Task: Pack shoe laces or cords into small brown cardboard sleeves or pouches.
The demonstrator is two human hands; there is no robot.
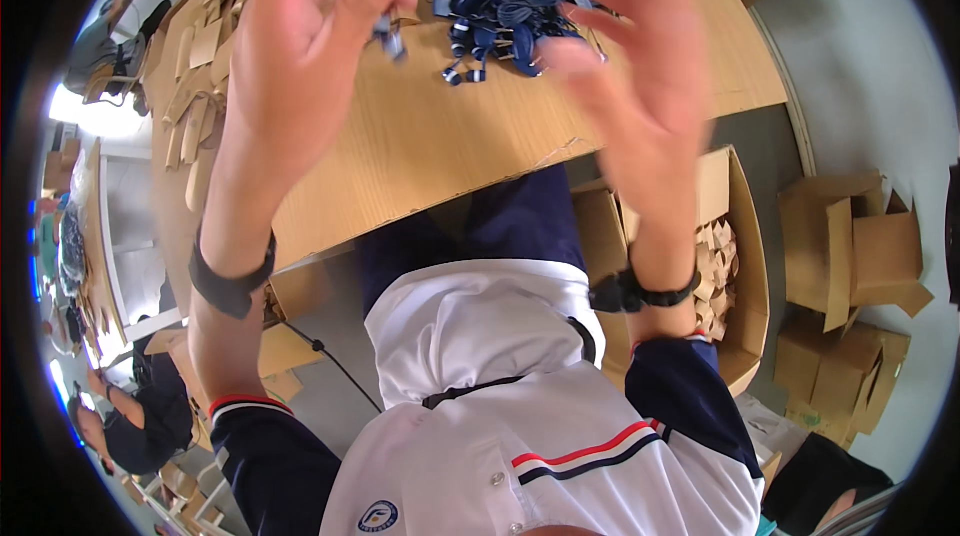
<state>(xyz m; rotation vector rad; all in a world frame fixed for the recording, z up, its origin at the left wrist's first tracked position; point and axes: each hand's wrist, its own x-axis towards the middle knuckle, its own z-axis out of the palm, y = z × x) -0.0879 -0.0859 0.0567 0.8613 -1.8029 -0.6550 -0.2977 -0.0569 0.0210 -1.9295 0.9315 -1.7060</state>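
Note:
A heap of dark blue wired earphones (490, 1), cables bundled, lies at the far side of the wooden table (430, 126). My left hand (310, 46) is raised over the table left of the heap, its thumb and fingers closed. A dark earphone set (392, 39) hangs from that hand, blurred by motion, with a pale shiny end below the thumb. The fingertips run out of the top of the view. My right hand (645, 56) hovers at the heap's right side, fingers spread and slightly blurred, holding nothing that I can see.
Flat brown cardboard pieces (200, 46) cover the table's left side. Below its right edge stands an open carton (745, 326) of small folded cardboard pieces (716, 276). More open cartons (850, 246) stand farther right. Another person (150, 416) sits at the lower left.

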